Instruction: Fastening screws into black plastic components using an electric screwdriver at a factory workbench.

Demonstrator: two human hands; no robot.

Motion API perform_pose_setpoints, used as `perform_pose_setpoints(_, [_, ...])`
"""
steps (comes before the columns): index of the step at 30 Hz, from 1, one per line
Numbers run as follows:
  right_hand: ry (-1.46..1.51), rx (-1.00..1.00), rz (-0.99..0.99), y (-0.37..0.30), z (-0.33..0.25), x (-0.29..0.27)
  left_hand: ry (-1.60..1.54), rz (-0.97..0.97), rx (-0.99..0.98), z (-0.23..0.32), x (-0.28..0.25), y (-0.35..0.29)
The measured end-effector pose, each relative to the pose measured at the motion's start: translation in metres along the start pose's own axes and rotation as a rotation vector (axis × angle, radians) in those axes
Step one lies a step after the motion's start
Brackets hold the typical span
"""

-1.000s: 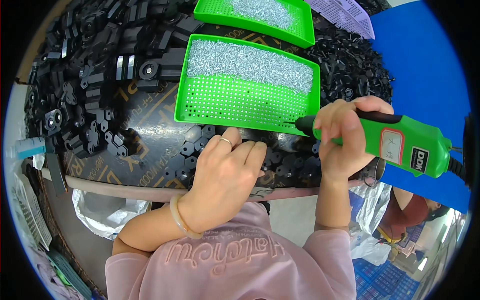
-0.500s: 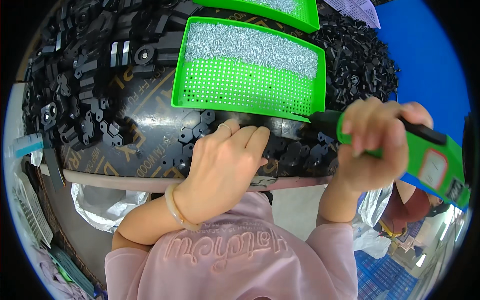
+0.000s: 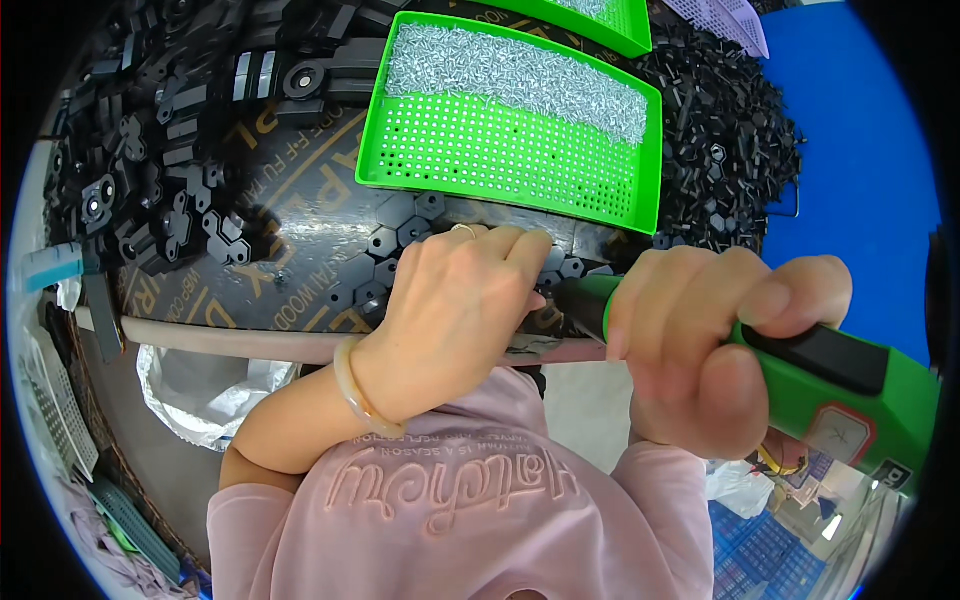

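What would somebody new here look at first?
Probably the big green power tool, gripped in the right hand at the lower right. Next might come the bright green tray near the top middle, with lots of shiny silver pieces along its far side. The heap of little black parts just right of the tray could catch the eye too.

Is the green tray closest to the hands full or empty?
The green tray is partly full: silver screws cover its far side; its near side shows bare holes.
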State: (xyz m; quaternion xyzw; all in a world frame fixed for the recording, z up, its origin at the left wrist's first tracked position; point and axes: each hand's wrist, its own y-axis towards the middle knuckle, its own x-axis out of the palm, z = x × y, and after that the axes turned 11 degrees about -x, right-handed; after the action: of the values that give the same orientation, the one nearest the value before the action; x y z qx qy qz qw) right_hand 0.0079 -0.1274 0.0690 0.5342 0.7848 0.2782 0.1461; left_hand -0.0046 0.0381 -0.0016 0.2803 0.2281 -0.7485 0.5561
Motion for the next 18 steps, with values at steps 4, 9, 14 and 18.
perform_pose_setpoints(4, [-0.054,0.043,0.061,-0.001,-0.005,0.004,0.002,0.005,0.004,0.002,-0.001,0.001])
perform_pose_setpoints(9, [-0.104,0.047,0.069,0.0,-0.009,0.001,0.004,0.019,0.034,0.003,0.002,0.005])
perform_pose_setpoints(14, [-0.088,0.052,0.034,0.002,-0.003,0.002,-0.002,0.076,0.042,-0.001,0.003,0.003])
perform_pose_setpoints(18, [-0.096,0.069,0.083,0.001,-0.014,0.004,0.022,0.07,0.078,0.005,0.004,0.003])
